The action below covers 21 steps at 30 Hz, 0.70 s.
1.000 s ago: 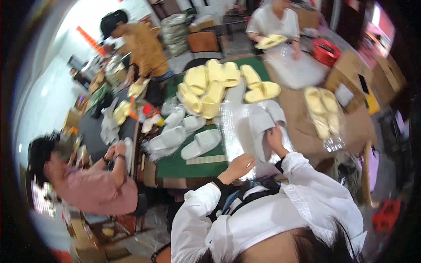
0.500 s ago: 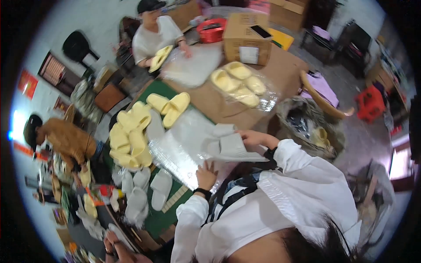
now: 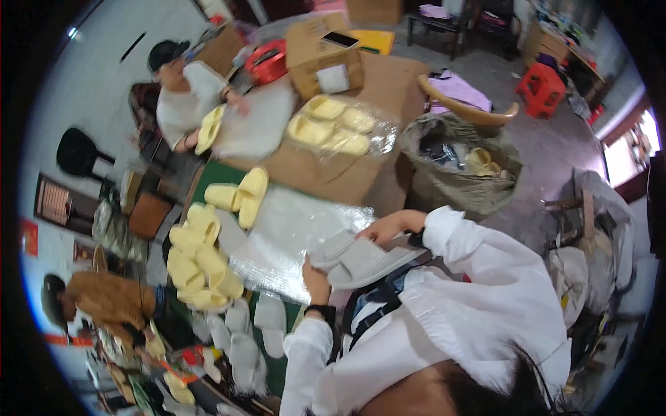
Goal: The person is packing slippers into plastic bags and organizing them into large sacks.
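A pair of light grey slippers [image 3: 362, 263] is held close to my body, over the near edge of the table. My right hand [image 3: 392, 225] grips the pair from the far side, near the straps. At the slippers' left end, my left hand [image 3: 318, 283] is closed on the edge, with the thumb up; some fingers are hidden beneath. Just beyond lies a stack of clear plastic bags [image 3: 288, 232] on the table. Yellow slippers [image 3: 201, 253] are heaped left of the bags, and more grey slippers [image 3: 270, 322] lie nearer me.
Across the table a person [image 3: 191, 97] holds a yellow slipper [image 3: 209, 130] beside plastic sheets. Bagged yellow slippers [image 3: 333, 128] and a cardboard box [image 3: 322, 62] sit farther back. To the right stands an open sack [image 3: 461, 173] with slippers inside. Another person [image 3: 111, 298] works at left.
My left hand has come off the plastic bags and taken hold of the grey slippers. The pair is now tilted between both hands. The whole view has swung round to the right.
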Each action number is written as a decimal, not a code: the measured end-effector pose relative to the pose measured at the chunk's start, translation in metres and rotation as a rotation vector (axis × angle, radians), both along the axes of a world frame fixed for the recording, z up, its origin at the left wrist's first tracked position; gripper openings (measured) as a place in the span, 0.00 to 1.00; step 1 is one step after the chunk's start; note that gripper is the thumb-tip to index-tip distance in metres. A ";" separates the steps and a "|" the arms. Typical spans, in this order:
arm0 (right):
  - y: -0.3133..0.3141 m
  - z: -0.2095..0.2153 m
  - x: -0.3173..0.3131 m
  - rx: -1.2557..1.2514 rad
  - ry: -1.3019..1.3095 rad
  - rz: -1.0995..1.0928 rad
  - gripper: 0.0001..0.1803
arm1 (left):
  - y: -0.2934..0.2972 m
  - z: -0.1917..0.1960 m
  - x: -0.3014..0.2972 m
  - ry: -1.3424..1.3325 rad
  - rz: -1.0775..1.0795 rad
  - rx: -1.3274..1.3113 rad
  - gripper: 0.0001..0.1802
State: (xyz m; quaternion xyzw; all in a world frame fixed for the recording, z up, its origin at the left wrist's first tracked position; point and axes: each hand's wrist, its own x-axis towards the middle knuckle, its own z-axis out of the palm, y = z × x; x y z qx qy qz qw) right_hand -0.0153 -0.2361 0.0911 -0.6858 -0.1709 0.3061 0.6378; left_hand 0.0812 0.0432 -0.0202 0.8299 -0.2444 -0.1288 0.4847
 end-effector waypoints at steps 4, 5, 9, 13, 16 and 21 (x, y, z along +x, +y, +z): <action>-0.003 0.013 -0.016 -0.152 -0.030 0.057 0.24 | -0.013 0.024 0.007 -0.482 -0.141 0.433 0.25; 0.002 0.024 -0.020 -0.159 0.007 0.029 0.25 | -0.010 0.025 0.010 -0.470 -0.105 0.450 0.25; 0.026 0.029 -0.020 -0.256 0.022 -0.015 0.24 | -0.007 0.028 0.014 -0.492 -0.075 0.385 0.20; 0.033 -0.021 -0.021 -0.475 -0.228 -0.062 0.21 | -0.012 0.034 0.008 -0.409 -0.072 0.379 0.18; 0.040 -0.046 -0.022 -0.580 -0.295 -0.306 0.16 | -0.020 0.040 0.000 -0.559 -0.107 0.349 0.18; 0.051 -0.020 -0.015 -0.959 -0.392 -0.437 0.12 | -0.032 0.049 -0.016 -0.738 -0.096 0.311 0.19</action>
